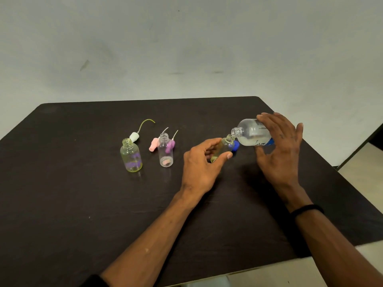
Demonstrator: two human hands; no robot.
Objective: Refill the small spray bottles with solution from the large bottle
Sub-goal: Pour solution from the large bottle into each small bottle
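Observation:
My right hand (279,150) grips the large clear bottle (251,132), tipped almost flat with its open mouth pointing left. My left hand (204,162) holds a small clear bottle (226,147), tilted so its open neck sits just below the large bottle's mouth. Two more small bottles stand upright and uncapped to the left: one with a yellowish tint and purple print (131,155), one clear with a pink mark near its base (165,151). Whether liquid is flowing is too fine to see.
Three spray tops with dip tubes lie behind the standing bottles: white (134,136), pink (153,144) and purple (170,146). A blue cap (236,146) rests behind the held small bottle. The dark table (83,193) ends close on the right.

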